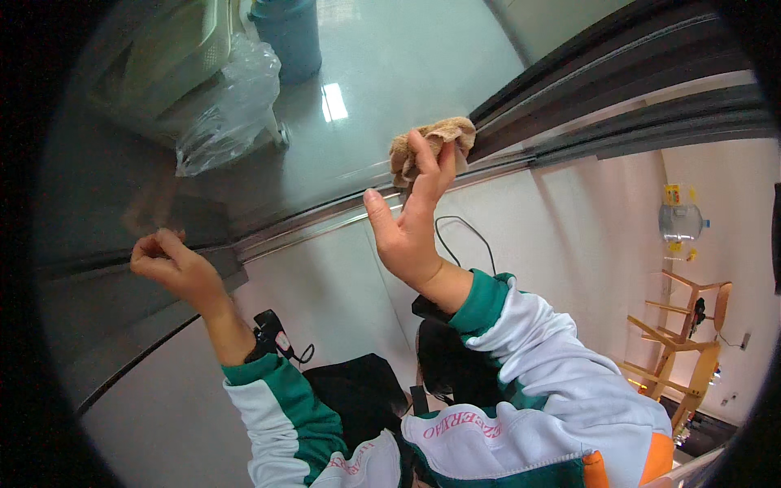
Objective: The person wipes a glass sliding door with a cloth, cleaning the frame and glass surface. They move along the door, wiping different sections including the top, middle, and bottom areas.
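My right hand [415, 226] presses a crumpled tan cloth [460, 131] against the lower corner of a glass pane [366, 146], beside the dark door frame [518, 128]. The thumb stands apart from the cloth, and the fingers lie over it. Further left, my left hand [177, 268] is at the dark edge of the glass with its fingers curled; whether anything is between the fingertips, I cannot tell. A faint reflection of that hand shows in the glass.
Behind the glass are a clear plastic bag [226, 110], a pale plastic basket [177, 67] and a blue-grey bin [287, 36]. On the right stand wooden stools [671, 348] and a large water bottle [680, 222]. A black cable [473, 226] lies on the floor below the frame.
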